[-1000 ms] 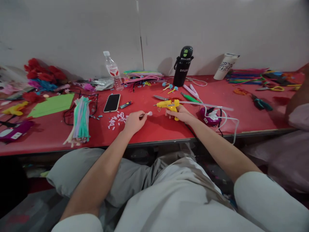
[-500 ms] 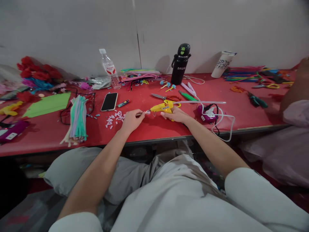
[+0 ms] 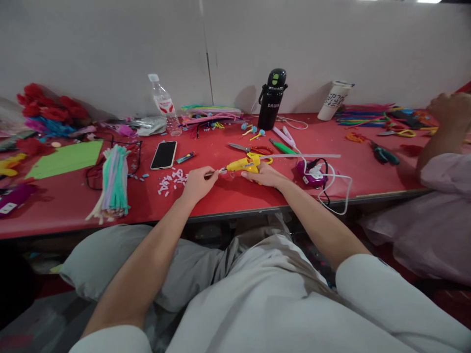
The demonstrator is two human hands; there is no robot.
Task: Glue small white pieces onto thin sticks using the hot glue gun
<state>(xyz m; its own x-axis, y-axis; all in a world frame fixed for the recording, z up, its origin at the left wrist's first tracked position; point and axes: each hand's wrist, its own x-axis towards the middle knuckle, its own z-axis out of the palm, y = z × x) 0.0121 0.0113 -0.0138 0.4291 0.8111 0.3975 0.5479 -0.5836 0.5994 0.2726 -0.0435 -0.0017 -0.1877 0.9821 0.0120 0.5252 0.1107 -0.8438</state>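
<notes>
My right hand (image 3: 263,175) is closed round the handle of a yellow hot glue gun (image 3: 239,164), with a long clear glue stick (image 3: 316,156) sticking out of its back. The gun's nozzle points left, close to the fingertips of my left hand (image 3: 200,184). Those fingers are pinched on a small pale pink piece (image 3: 222,171); something thin and dark also shows between them, too small to name. I cannot tell whether nozzle and piece touch. Several similar pale pink cut pieces (image 3: 171,181) lie scattered just left of my left hand.
Behind the glue gun lie scissors (image 3: 253,149). A phone (image 3: 164,155), a bundle of pipe cleaners (image 3: 117,181) and a plastic bottle (image 3: 165,105) are leftward. A black flask (image 3: 271,100) stands at the back. Rightward are a purple device (image 3: 312,174), pliers (image 3: 382,154) and another person's arm (image 3: 437,127).
The view has shifted slightly right, so things on the table appear a little further left. My hands keep the same hold, nozzle beside the left fingertips. More of the other person's hand shows.
</notes>
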